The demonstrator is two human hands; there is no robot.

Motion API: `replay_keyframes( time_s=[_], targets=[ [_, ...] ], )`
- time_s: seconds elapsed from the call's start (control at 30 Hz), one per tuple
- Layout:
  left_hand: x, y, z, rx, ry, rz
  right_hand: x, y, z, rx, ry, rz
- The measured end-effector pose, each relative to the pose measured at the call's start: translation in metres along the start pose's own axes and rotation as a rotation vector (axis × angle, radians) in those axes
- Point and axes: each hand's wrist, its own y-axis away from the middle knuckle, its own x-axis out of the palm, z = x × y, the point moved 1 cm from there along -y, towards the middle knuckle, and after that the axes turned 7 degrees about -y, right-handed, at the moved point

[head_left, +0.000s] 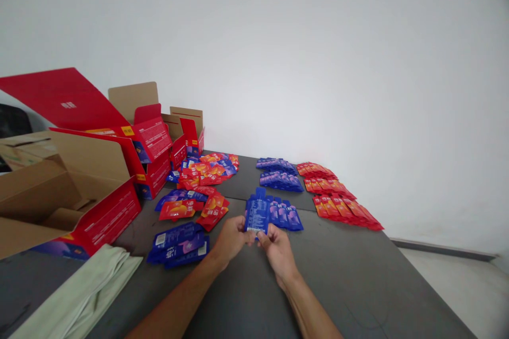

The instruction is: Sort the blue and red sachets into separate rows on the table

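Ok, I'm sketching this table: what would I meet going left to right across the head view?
Nearest open red cardboard box, nearest pile of flat blue pouches, left hand, held flat blue pouch, right hand, nearest red-orange pouch row.

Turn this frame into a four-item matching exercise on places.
1. Flat blue necked pouch
2. Fanned red-orange pouches
3. Folded pale green sheet
4. Heap of red and blue pouches

A. Right of fanned blue pouches
B. Bottom left of picture
C. Far side, beside red cardboard boxes
D. Held in left hand and right hand

1-D; 2-A; 3-B; 4-C
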Motion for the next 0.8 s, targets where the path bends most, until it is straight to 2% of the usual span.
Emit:
replay_keyframes(
  time_s=[0.07,0.13,0.23,0.33,0.53,0.6,0.67,0.8],
  targets=[
    [-0.001,0.001,-0.006,0.042,-0.01,-0.083,0.0,-0.001,-0.004,0.01,0.017,-0.035],
    [-0.003,0.0,-0.014,0.082,0.043,-0.159,0.001,0.0,-0.006,0.047,0.009,-0.006],
    [-0.01,-0.003,-0.02,0.028,0.171,-0.215,0.004,0.002,-0.004,0.108,-0.045,0.191],
    [-0.019,-0.006,-0.016,-0.078,0.249,-0.273,0.008,0.004,-0.003,0.159,-0.075,0.358],
    [-0.021,-0.003,-0.01,-0.183,0.397,-0.239,0.009,0.005,-0.006,0.264,-0.092,0.418],
    [-0.021,-0.003,-0.013,-0.155,0.308,-0.244,0.007,0.005,-0.006,0.252,-0.097,0.416],
    [-0.023,-0.004,-0.015,-0.079,0.141,-0.281,0.006,0.005,-0.006,0.201,-0.057,0.362],
    [-0.022,-0.002,-0.018,0.019,-0.161,-0.465,0.003,0.005,-0.001,-0.028,0.217,0.109]
  ],
)
